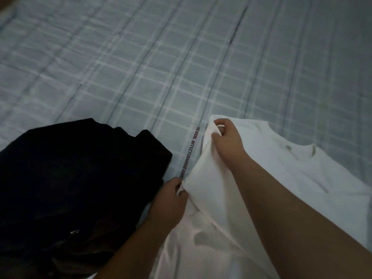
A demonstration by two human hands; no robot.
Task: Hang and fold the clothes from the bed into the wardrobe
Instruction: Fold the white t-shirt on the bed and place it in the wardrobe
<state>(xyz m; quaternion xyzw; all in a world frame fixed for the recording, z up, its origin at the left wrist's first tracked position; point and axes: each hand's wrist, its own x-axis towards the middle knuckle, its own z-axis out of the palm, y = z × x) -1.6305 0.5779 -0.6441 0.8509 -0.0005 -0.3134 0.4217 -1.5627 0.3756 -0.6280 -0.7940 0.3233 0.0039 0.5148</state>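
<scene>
1. Nearest, at the left, a dark garment [76,178] is seen crumpled on the bed sheet [141,67], a small metal fastener showing on it.
2. Just right of it, the left edge of a white T-shirt [302,178] is pinched by the left hand [171,200], fingers curled round the fabric.
3. Farther along the same edge, a fold is gripped by the right hand [227,141], thumb and fingers pressed together on the cloth.
4. A printed strip [190,152] is seen beside that lifted edge.
5. The shirt is spread flat to the right, collar toward the far side.
</scene>
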